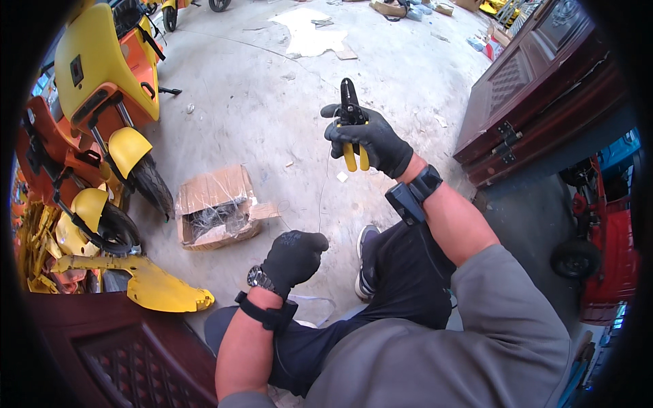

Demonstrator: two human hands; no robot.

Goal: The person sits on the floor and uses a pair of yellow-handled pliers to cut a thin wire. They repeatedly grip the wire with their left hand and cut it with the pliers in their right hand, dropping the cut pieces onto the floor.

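Observation:
My right hand [375,140], in a black glove, is closed around wire stripping pliers [352,115] with yellow handles and a black head that points away from me. Nearer my body, my left hand [296,257], gloved in black too, is curled and pinches a thin wire [321,204]. From there the wire runs up towards the right hand, and a loose loop of it lies by the box. Left of my left hand, a torn cardboard box [214,191] with clear wrapping and tangled thin strands inside rests on the concrete floor.
Yellow and orange scooters [104,66] stand at the left, above a yellow plastic panel [158,285]. Dark red wooden doors flank me, one at the right [541,97], one at lower left [122,352]. A red vehicle [612,239] is at far right. White sheeting [311,33] lies ahead.

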